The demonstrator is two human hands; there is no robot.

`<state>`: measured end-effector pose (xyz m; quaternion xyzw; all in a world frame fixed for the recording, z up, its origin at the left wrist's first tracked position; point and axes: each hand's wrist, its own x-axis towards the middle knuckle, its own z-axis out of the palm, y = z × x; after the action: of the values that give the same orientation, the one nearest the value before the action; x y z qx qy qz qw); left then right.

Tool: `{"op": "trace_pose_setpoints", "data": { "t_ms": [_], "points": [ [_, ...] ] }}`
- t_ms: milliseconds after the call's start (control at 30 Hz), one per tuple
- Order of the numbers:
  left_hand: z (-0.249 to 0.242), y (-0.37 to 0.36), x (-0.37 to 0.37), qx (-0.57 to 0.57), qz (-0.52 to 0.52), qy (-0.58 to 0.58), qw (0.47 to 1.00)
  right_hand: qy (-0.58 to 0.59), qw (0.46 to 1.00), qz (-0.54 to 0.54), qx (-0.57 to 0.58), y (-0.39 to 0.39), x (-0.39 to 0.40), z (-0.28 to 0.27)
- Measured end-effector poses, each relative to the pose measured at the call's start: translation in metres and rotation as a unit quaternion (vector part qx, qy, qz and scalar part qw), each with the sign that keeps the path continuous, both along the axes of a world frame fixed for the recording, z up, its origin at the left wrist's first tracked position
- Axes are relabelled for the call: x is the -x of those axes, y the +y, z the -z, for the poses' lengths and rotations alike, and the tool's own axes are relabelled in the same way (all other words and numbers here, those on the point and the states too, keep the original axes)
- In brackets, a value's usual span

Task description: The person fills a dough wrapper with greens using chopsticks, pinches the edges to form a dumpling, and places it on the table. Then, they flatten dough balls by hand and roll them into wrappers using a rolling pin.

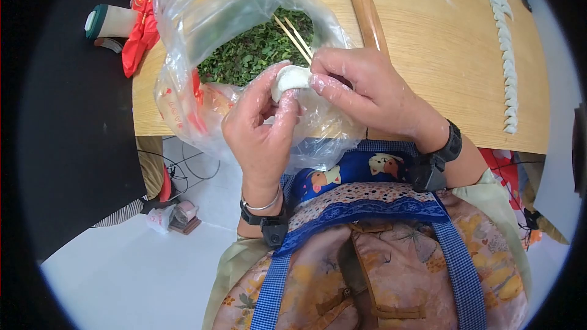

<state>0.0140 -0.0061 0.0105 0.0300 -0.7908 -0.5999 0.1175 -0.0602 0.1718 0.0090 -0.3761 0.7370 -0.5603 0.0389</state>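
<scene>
A small white dumpling (290, 77) is pinched between both my hands above the table's near edge. My left hand (262, 127) cups it from below, floury fingers curled around it. My right hand (365, 90) presses its edge from the right with thumb and fingertips. Just behind the dumpling, a clear plastic bag (202, 36) holds chopped green filling (254, 52), with a pair of wooden chopsticks (295, 38) stuck in it.
A wooden table (440, 43) carries a rolling pin (364, 6) and a row of finished dumplings (506, 55) along its right side. A red bag (139, 30) and a capped bottle (110, 21) lie at the left. Cables and small items (174, 214) sit on the floor.
</scene>
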Motion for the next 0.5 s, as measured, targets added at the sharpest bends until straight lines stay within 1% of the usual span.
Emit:
{"op": "trace_pose_setpoints", "data": {
  "t_ms": [67,200,267,300,367,400,467,500],
  "points": [
    [0.001,0.001,0.000,-0.028,-0.029,0.009,0.999,0.001,1.000,0.007,-0.006,-0.001,-0.001,-0.001],
    [0.004,0.000,0.001,-0.019,-0.030,0.020,0.999,0.015,0.999,-0.015,-0.026,0.001,-0.002,-0.002],
    [0.009,-0.001,0.002,0.039,-0.037,0.060,0.997,-0.045,0.998,0.000,-0.032,-0.001,-0.007,-0.011],
    [0.010,-0.001,0.004,0.039,-0.036,0.060,0.997,-0.045,0.998,0.000,-0.033,-0.002,-0.007,-0.010],
    [0.010,0.000,0.006,0.062,-0.019,0.099,0.993,-0.012,0.999,0.020,-0.034,-0.004,-0.007,-0.002],
    [0.009,0.000,0.006,0.062,-0.018,0.099,0.993,-0.013,0.999,0.021,-0.033,-0.005,-0.006,0.000],
    [0.007,0.000,0.006,0.120,0.002,0.082,0.989,0.043,0.996,0.043,-0.068,-0.005,-0.004,0.003],
    [0.006,0.001,0.005,0.120,0.003,0.082,0.989,0.043,0.996,0.044,-0.068,-0.004,-0.003,0.002]
  ]
}}
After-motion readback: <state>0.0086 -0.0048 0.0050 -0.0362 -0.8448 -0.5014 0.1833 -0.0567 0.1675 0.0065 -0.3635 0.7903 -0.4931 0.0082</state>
